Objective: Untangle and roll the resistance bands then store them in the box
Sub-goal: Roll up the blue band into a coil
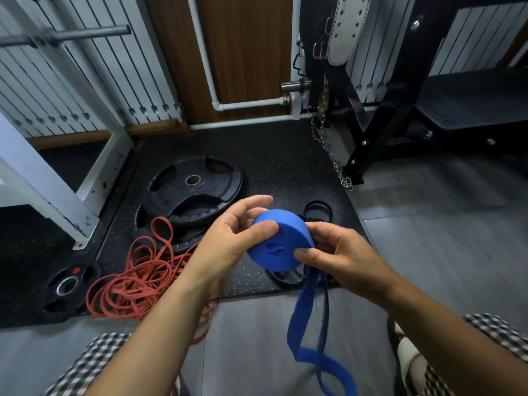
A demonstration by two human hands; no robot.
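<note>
A blue resistance band [281, 238] is wound into a thick flat roll held in front of me over the floor. My left hand [231, 238] grips the roll's left side, thumb on its rim and fingers behind it. My right hand [334, 252] pinches the right side, thumb pressed on the roll's face. The band's loose tail hangs down from the roll in a blurred twisted loop. A tangled heap of red bands [134, 281] lies on the black mat to the left. A black band [317, 210] lies on the mat behind the roll. No box is in view.
Black weight plates [194, 190] are stacked on the speckled mat [271, 155], with a smaller plate [68, 287] at the left. A white frame leg [65, 195] stands at left. A black rack [368, 132] with a hanging chain [334, 161] and a bench stand at right. Grey floor lies below.
</note>
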